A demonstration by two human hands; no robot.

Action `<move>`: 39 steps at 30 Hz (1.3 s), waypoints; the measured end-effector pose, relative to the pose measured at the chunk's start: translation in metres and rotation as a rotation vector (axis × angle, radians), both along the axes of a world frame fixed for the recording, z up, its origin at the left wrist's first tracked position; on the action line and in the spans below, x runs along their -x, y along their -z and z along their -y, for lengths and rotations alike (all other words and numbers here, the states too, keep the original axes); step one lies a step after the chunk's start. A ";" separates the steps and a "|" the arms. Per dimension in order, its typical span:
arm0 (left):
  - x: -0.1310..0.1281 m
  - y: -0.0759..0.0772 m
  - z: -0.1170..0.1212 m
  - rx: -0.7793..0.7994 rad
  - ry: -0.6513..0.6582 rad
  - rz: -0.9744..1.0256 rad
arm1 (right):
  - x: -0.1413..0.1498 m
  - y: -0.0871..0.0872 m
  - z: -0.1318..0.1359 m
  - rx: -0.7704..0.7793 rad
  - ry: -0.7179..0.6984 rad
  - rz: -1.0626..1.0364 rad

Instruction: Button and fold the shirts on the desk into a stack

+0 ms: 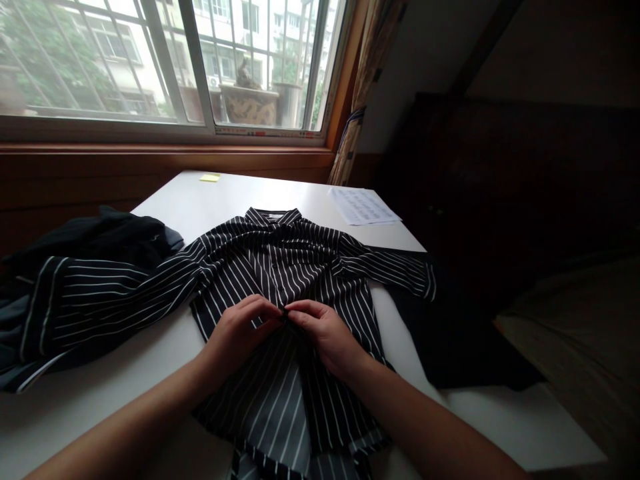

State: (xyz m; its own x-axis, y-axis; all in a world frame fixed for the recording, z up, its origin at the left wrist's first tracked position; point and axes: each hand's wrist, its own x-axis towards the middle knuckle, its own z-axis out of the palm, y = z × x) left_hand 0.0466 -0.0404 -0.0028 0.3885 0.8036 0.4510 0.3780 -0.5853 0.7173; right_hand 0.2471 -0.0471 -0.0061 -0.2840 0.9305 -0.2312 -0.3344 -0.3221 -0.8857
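Note:
A black shirt with white stripes (pixel 235 260) lies face up on the white table (pixel 165 193), collar toward the window and sleeves spread to both sides. My left hand (pixel 245 327) pinches the left edge of its front opening near the middle. Right beside it, my right hand (pixel 320 327) pinches the other edge, and the fingertips of both hands meet there. Above the hands the front is closed, with small dark buttons along it. Below them the two front panels part and show the inside of the back. Whether a button is between my fingers is hidden.
Dark clothes (pixel 105 237) are heaped at the left, under the shirt's sleeve. A black garment (pixel 450 333) hangs over the table's right side. Printed papers (pixel 363 205) and a yellow sticky note (pixel 210 178) lie at the back, before the window (pixel 260 67).

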 end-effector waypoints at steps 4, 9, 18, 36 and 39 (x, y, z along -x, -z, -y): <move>0.000 -0.002 0.001 -0.005 -0.020 -0.015 | 0.000 0.000 0.000 -0.016 0.032 0.023; 0.000 0.000 0.001 -0.015 -0.067 -0.027 | 0.001 0.002 0.000 -0.092 0.066 0.078; -0.001 0.001 0.001 -0.045 -0.049 -0.037 | 0.002 0.003 0.001 -0.151 0.076 0.126; -0.003 -0.002 0.004 -0.261 -0.071 -0.111 | 0.004 -0.001 0.002 -0.146 0.040 0.086; -0.004 -0.002 0.005 -0.231 -0.078 -0.121 | 0.003 0.000 0.002 -0.169 0.032 0.159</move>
